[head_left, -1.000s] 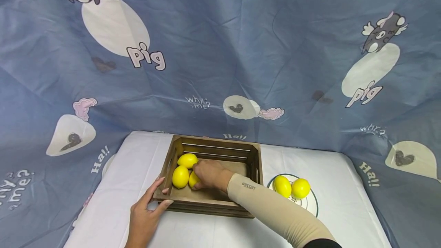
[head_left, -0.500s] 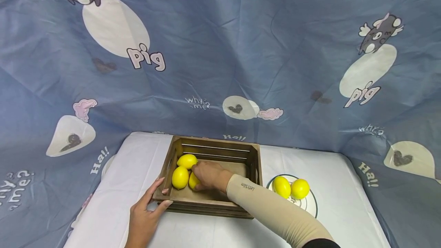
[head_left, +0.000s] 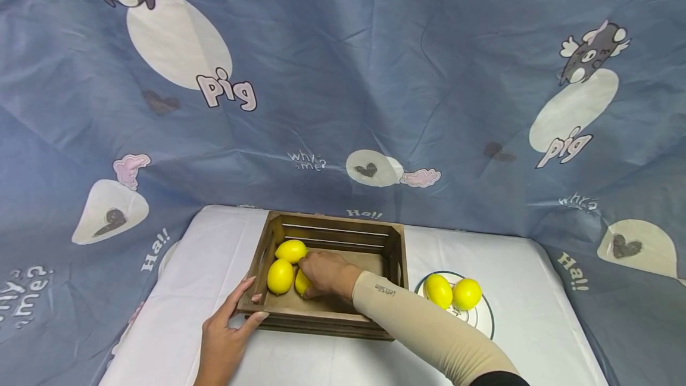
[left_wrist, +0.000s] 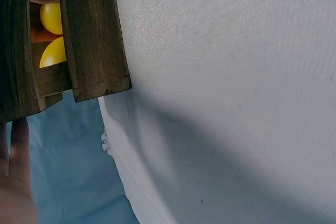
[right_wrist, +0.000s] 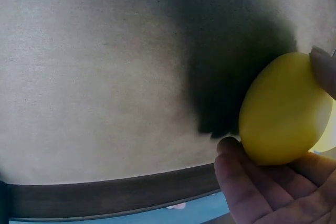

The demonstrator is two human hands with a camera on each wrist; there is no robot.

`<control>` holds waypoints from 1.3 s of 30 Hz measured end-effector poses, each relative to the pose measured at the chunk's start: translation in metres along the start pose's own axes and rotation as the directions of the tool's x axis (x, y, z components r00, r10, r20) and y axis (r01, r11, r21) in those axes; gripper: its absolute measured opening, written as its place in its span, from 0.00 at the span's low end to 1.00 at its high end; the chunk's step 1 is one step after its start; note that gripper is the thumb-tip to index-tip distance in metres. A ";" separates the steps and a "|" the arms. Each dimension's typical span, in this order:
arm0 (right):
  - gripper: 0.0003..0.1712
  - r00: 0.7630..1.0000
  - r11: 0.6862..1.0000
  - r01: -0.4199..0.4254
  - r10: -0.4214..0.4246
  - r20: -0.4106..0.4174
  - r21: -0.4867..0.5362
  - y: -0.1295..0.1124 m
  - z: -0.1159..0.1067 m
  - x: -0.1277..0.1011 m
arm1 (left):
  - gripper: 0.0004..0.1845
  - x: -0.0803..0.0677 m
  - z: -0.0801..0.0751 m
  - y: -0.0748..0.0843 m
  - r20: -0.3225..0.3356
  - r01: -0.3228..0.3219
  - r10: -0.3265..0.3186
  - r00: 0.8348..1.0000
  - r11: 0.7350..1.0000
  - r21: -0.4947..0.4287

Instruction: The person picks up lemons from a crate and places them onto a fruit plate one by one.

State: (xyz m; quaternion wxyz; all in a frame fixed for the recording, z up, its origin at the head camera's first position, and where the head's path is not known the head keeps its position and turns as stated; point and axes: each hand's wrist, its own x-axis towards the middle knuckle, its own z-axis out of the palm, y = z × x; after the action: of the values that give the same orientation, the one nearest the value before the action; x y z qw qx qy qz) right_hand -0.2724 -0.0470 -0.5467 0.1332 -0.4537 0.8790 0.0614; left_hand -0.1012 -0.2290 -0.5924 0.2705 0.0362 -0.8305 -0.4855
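Note:
A dark wooden crate (head_left: 393, 255) stands on the white table with two lemons (head_left: 291, 250) (head_left: 281, 276) at its left end. My right hand (head_left: 324, 273) reaches inside and grips a third lemon (head_left: 301, 282), seen close in the right wrist view as a yellow lemon (right_wrist: 281, 109) between thumb and fingers (right_wrist: 241, 179) just above the crate floor. My left hand (head_left: 227, 329) rests on the crate's front-left corner, thumb against the front wall. The left wrist view shows that crate corner (left_wrist: 94, 40) with lemons (left_wrist: 50, 17) behind the slats.
A white plate (head_left: 479, 317) with a dark rim holds two more lemons (head_left: 438, 289) (head_left: 467, 293) right of the crate. A blue patterned cloth (head_left: 343, 76) hangs behind and around the table. The table's left edge (left_wrist: 113, 145) lies near my left hand.
Hardly anything has moved: my right hand stays on the lemon in the crate and my left hand stays at the corner.

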 end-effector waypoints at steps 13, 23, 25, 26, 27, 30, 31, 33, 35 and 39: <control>0.23 0.999 0.998 -0.028 0.027 0.021 0.051 -0.001 -0.008 -0.006 | 0.42 -0.001 0.001 -0.001 0.001 0.030 -0.030 1.000 0.999 0.024; 0.24 1.000 0.996 -0.021 0.019 0.014 0.089 0.005 -0.021 -0.008 | 0.42 -0.002 0.000 -0.001 0.006 0.055 -0.056 0.998 0.997 0.054; 0.24 1.000 0.995 -0.020 0.019 0.012 0.101 0.007 -0.023 -0.008 | 0.42 -0.001 0.000 -0.001 0.006 0.053 -0.054 0.999 0.997 0.050; 0.24 1.000 0.994 -0.019 0.018 0.009 0.107 0.008 -0.024 -0.009 | 0.42 -0.001 0.000 -0.001 0.006 0.050 -0.050 0.999 0.998 0.045; 0.25 1.000 0.993 -0.018 0.018 0.003 0.114 0.008 -0.025 -0.009 | 0.42 -0.001 0.000 -0.001 0.005 0.047 -0.047 0.999 0.998 0.043; 0.27 1.000 0.993 -0.024 0.025 -0.009 0.118 0.007 -0.027 -0.010 | 0.42 -0.002 0.000 -0.001 0.000 0.039 -0.039 0.999 0.998 0.039; 0.27 1.000 0.993 -0.026 0.028 -0.012 0.119 0.007 -0.028 -0.010 | 0.42 -0.002 0.000 -0.001 -0.002 0.037 -0.037 0.999 0.999 0.038; 0.27 0.999 0.993 -0.028 0.030 -0.017 0.114 0.006 -0.030 -0.012 | 0.42 -0.002 0.000 -0.001 -0.004 0.036 -0.036 0.999 0.999 0.040; 0.27 0.999 0.993 -0.036 0.039 -0.021 0.117 0.004 -0.032 -0.014 | 0.42 -0.002 -0.001 -0.001 -0.006 0.037 -0.036 0.999 0.999 0.040; 0.27 0.997 0.991 -0.053 0.059 -0.045 0.121 0.003 -0.039 -0.020 | 0.42 -0.002 0.000 -0.001 0.000 0.038 -0.038 0.999 0.999 0.039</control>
State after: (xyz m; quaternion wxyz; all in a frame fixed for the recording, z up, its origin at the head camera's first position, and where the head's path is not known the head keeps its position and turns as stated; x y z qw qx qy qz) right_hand -0.2707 -0.0389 -0.5035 0.1371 -0.4212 0.8966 0.0013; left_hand -0.0999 -0.2291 -0.5936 0.2602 0.0569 -0.8391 -0.4743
